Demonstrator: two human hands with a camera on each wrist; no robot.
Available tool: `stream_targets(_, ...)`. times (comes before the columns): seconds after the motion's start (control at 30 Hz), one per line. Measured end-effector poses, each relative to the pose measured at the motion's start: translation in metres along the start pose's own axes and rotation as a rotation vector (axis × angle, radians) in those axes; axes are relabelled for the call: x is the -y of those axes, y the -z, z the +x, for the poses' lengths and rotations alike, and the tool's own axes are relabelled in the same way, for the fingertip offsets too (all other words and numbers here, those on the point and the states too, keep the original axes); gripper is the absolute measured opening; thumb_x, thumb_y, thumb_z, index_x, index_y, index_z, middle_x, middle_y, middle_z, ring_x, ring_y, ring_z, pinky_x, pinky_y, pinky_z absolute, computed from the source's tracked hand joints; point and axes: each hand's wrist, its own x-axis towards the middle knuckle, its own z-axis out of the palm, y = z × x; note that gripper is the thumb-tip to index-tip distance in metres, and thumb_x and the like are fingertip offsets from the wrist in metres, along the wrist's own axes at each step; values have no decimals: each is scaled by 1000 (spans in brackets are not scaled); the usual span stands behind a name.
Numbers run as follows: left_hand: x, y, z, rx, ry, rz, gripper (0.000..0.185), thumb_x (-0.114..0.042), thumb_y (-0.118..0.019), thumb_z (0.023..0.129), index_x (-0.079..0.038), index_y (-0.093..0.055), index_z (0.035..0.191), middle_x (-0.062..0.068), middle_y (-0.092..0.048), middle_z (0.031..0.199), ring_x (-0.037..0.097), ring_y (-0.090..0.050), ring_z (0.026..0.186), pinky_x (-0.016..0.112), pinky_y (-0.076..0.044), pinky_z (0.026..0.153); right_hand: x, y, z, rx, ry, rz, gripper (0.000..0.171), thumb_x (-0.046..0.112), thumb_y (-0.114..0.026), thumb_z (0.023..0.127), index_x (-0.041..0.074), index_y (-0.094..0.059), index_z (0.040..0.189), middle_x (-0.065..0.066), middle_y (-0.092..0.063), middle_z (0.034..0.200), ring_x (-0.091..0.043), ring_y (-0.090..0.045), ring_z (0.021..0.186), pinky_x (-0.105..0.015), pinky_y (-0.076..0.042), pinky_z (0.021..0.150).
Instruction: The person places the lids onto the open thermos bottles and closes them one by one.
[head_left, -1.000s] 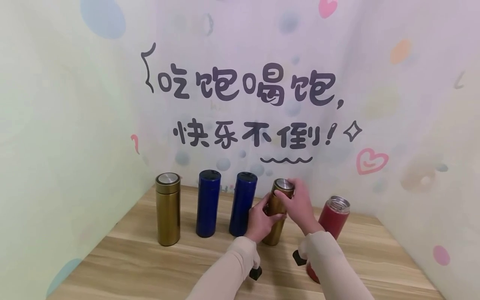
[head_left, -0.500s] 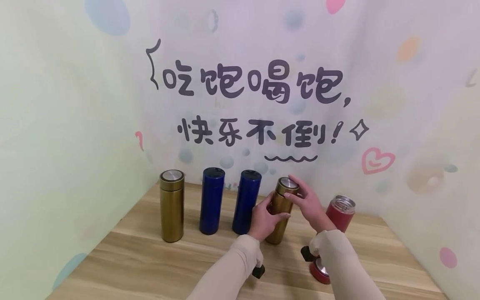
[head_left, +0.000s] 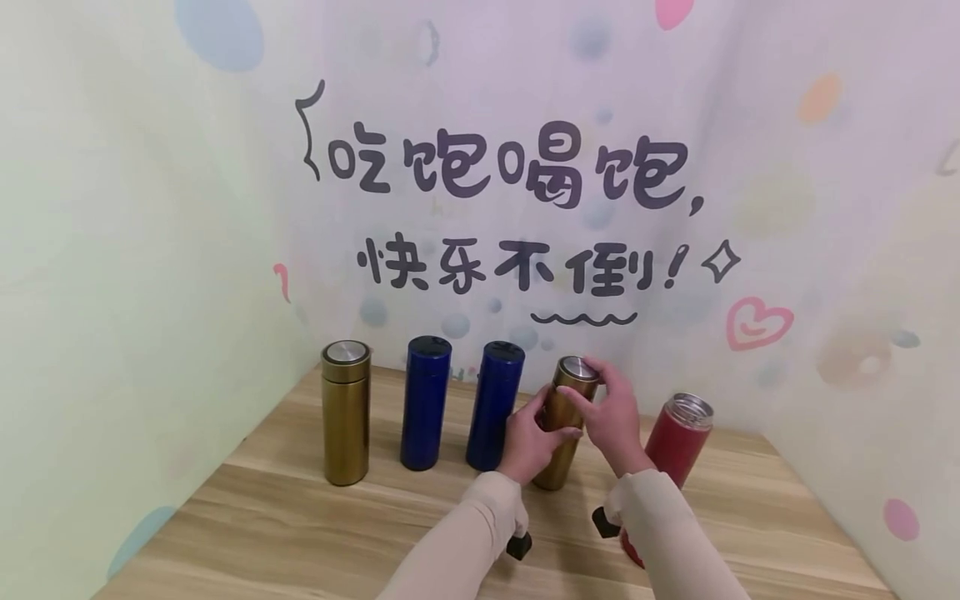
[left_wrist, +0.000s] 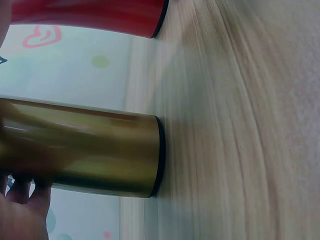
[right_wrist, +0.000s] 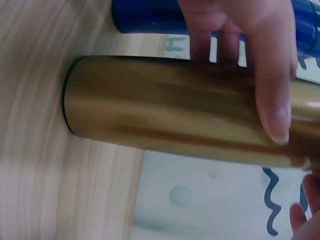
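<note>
The gold flask [head_left: 564, 425] stands on the surface [head_left: 300, 517], between a blue flask [head_left: 495, 404] and a red flask [head_left: 678, 437]. The left hand [head_left: 528, 442] grips its body; the right hand [head_left: 611, 417] curls round its lid [head_left: 577, 375]. Hold the body firm and upright; turn only the lid.

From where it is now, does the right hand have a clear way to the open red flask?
Probably yes. The right hand grips the cap end of the gold flask, and the red flask stands just beside it, uncapped, with nothing between them. It must release the gold flask first.

Five flasks stand on the table [head_left: 300, 533]: two gold [head_left: 346, 412] [head_left: 558, 417], two blue [head_left: 424, 404] [head_left: 493, 406], one red [head_left: 675, 446] (lidless).
</note>
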Motion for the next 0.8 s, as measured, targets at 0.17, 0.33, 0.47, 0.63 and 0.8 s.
stream_targets(0.17,0,0,0,6,24,-26,77,-35,-80,81,-25,-44,148,3,-58,135,18,-58,116,37,-50,93,7,-11,-4,-144,60,-67,63,36,-81,80,6,-55,129,-11,-57,117,-28,-49,106,-49,-44,92)
stream_targets(0.33,1,-1,2,0,32,-40,77,-28,-81,80,-26,-44,147,2,-56,136,19,-57,118,35,-50,93,12,-18,-5,-198,31,-100,64,32,-81,81,3,-52,130,-15,-55,120,-30,-48,110,-48,-46,93)
stream_targets(0.47,0,0,2,10,42,-21,78,-35,-80,81,-27,-42,149,3,-56,137,20,-57,119,38,-49,94,11,-16,-3,-124,-27,-19,65,30,-78,84,4,-44,134,-15,-50,126,-31,-48,115,-49,-46,96)
stream_targets(0.63,-1,2,2,5,26,16,80,-43,-78,80,-23,-42,149,5,-58,135,21,-59,117,40,-50,94,7,-6,1,49,-87,143,67,31,-71,90,8,-35,140,-15,-43,136,-34,-44,124,-54,-41,101)
stream_targets(0.8,0,1,1,3,-22,10,78,-41,-80,79,-21,-46,146,6,-61,130,19,-62,111,37,-51,91,-2,6,5,204,-60,276,60,19,-65,94,10,-34,145,-16,-40,141,-34,-37,131,-55,-28,109)
